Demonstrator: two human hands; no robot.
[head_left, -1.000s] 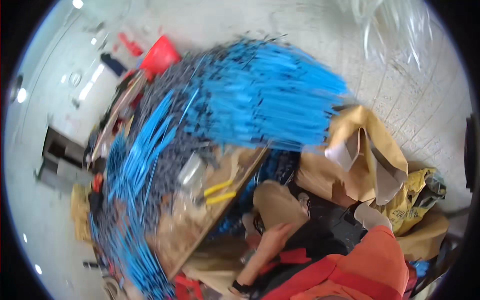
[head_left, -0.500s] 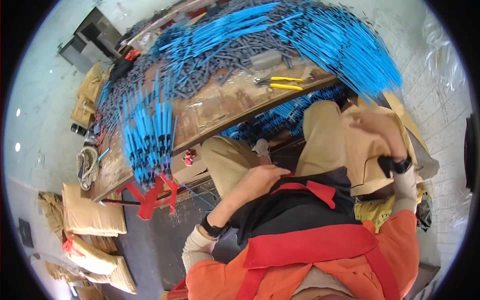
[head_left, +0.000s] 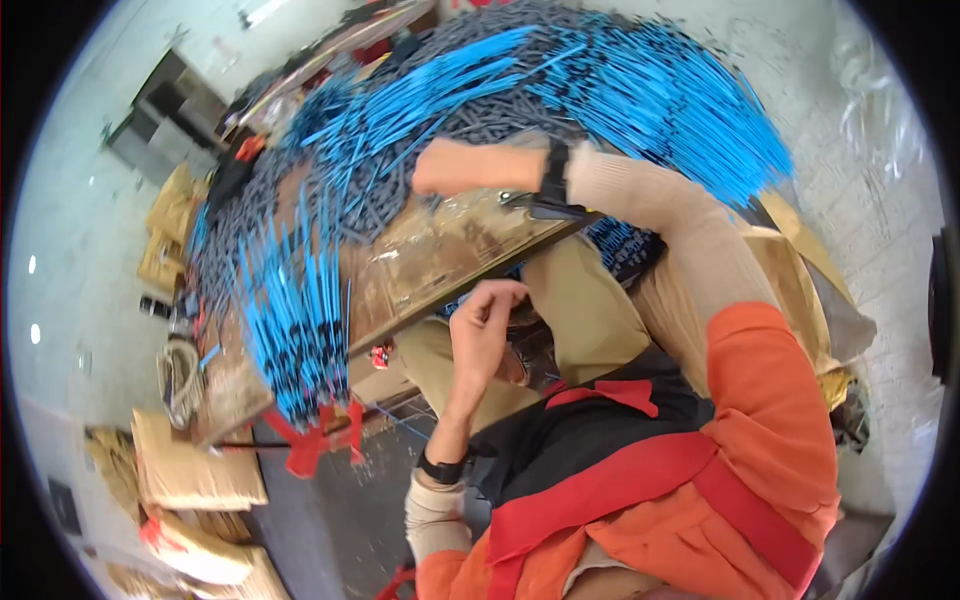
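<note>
Right hand (head_left: pixel 445 168) looks curled, left hand (head_left: pixel 482 325) half-curled (contents: can't tell, blurry). Low right sleeve (head_left: pixel 645 190) could drag blue rods (head_left: pixel 670 95), upper right.

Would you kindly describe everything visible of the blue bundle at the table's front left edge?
The blue bundle is many thin, straight, plastic-looking strips with dark bits clustered toward their near ends. It lies on the wooden table, its near ends jutting past the front edge above a red frame. The left hand and right hand are clear of it.
</note>
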